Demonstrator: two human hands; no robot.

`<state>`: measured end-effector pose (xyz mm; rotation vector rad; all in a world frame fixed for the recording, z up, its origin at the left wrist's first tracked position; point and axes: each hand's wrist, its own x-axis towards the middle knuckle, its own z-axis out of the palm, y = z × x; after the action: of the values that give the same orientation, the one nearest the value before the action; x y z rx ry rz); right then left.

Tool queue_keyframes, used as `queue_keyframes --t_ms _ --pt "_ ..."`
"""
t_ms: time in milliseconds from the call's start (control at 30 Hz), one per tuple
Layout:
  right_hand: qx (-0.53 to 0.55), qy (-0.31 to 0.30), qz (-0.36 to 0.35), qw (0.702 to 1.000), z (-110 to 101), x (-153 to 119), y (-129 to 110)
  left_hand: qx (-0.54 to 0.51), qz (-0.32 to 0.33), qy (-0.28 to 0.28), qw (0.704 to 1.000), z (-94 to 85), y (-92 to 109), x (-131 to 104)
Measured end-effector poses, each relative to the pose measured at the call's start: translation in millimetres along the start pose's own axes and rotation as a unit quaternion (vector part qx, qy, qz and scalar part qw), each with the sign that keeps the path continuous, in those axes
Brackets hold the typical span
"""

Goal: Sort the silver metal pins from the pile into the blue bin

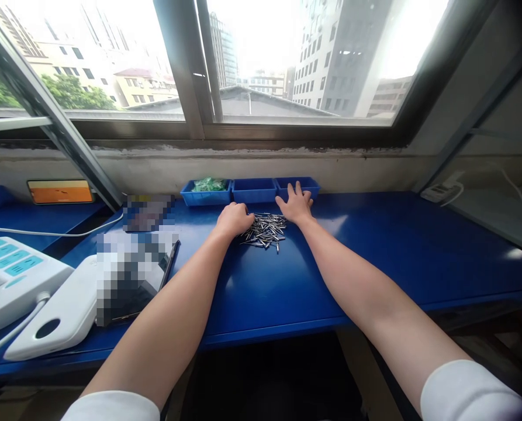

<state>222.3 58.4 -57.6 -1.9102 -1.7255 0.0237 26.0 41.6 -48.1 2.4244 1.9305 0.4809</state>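
A loose pile of thin metal pieces (266, 230) lies on the blue table between my hands. My left hand (235, 220) rests at the pile's left edge with its fingers curled; whether anything is inside them is hidden. Spread fingers show on my right hand (297, 203), which holds nothing and reaches over the front of the right blue bin (312, 188). Beside that bin stands the middle blue bin (255, 193), and the left blue bin (208, 199) contains green-tinted plastic material (209, 185).
White power strips (63, 310) and cables lie at the left, near a blurred-out item with a dark edge (131, 280). An orange-screened phone (59, 192) leans against the wall. Metal shelf posts stand at both sides, and a socket (438, 192) sits at the back right.
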Motion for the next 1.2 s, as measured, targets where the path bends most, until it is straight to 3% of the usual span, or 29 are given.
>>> queue_keyframes --t_ms 100,300,533,767,867,1000,1200 --pt "0.019 0.015 -0.064 0.998 0.9 -6.9 -7.9 0.012 0.014 -0.002 1.000 0.6 1.1 -0.7" --pt "0.018 -0.054 -0.145 0.988 4.6 -19.0 -20.9 -0.003 0.043 0.006 0.999 1.7 1.3 -0.8" --pt "0.017 -0.119 -0.170 0.978 5.3 -20.6 -22.9 -0.059 0.058 0.005 0.997 5.8 -2.3 1.8" --pt "0.063 -0.151 -0.132 0.978 3.8 -19.8 -24.7 -0.092 0.064 -0.006 0.994 3.0 1.8 -0.8" --pt "0.049 -0.136 -0.133 0.981 4.4 -20.8 -25.5 -0.103 0.059 0.002 0.993 2.1 3.3 -0.8" --pt "0.075 -0.079 -0.148 0.983 4.0 -21.9 -26.7 -0.149 0.058 0.071 0.985 1.6 3.1 0.7" --pt "0.184 -0.029 -0.180 0.966 0.5 -21.4 -26.9 -0.236 0.131 0.134 0.954 -2.4 6.8 -2.2"
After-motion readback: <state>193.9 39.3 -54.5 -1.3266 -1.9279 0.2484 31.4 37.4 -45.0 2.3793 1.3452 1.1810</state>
